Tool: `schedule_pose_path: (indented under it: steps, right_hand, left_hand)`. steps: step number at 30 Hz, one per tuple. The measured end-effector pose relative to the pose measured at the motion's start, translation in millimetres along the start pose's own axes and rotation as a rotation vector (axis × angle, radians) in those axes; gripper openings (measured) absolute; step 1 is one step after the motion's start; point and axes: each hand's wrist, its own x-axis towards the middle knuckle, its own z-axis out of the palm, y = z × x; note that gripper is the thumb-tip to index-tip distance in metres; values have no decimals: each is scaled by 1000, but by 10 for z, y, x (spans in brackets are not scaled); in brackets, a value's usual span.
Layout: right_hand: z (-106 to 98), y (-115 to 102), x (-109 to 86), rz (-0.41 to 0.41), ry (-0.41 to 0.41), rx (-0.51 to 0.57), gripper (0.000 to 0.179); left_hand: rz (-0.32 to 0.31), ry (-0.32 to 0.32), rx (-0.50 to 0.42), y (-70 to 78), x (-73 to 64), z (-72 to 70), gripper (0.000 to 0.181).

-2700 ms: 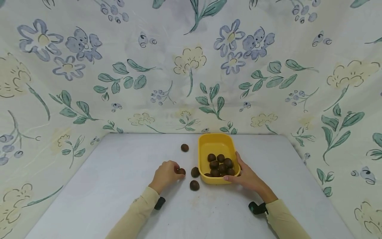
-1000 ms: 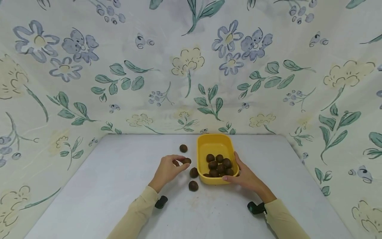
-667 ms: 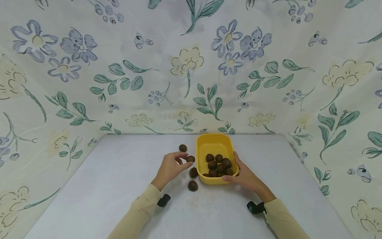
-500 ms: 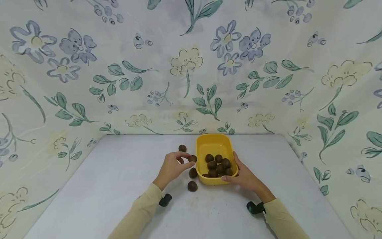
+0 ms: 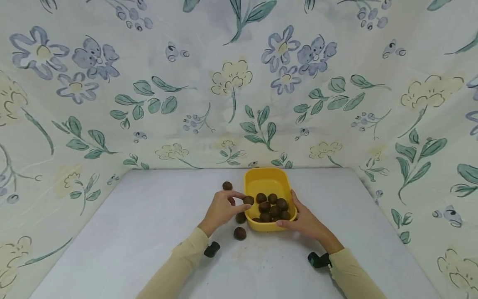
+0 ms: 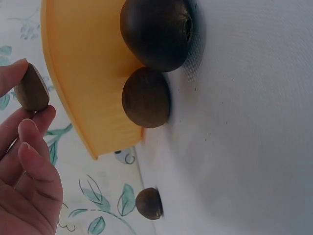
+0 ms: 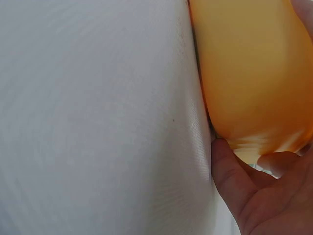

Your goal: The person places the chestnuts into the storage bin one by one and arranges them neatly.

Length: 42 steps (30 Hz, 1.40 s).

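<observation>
My left hand (image 5: 221, 211) pinches a brown chestnut (image 5: 248, 200) between thumb and fingertips, over the left rim of a yellow plastic tub (image 5: 266, 183). In the left wrist view the held chestnut (image 6: 33, 90) is up beside the tub's rim, off the table. My right hand (image 5: 309, 221) grips the tub's near right corner, thumb at the near rim and fingers along the right side. Several chestnuts (image 5: 264, 207) lie heaped in the tub's near half. Left of the tub, on the table, lie one chestnut (image 5: 227, 186) farther back, another (image 5: 240, 218) close to the wall and a third (image 5: 240, 234) nearer me.
A white-covered table (image 5: 142, 232) carries everything. Behind and at both sides hangs a floral cloth (image 5: 239, 83). Black wrist devices (image 5: 212, 249) show under both sleeves, the right one (image 5: 319, 260) close to the table.
My left hand picked up the chestnut from the table left of the tub and carried it right and away from me, to the tub's rim. The right hand keeps its hold on the tub.
</observation>
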Motion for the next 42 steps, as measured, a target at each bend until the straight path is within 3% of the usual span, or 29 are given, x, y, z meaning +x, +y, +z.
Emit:
schedule_pose_path:
  steps: [5, 15, 31, 42]
  right_hand:
    - [9, 11, 3, -3, 2, 0, 128]
    - [5, -3, -17, -9, -1, 2, 127]
    - [-7, 24, -18, -21, 6, 1, 126]
    - [-9, -7, -15, -13, -5, 6, 127]
  left_hand:
    - [32, -21, 27, -13, 13, 65, 36]
    - [13, -74, 101, -33, 38, 172, 37]
    - [5, -155, 276, 98, 88, 208, 35]
    - [46, -194, 294, 128, 124, 241, 28]
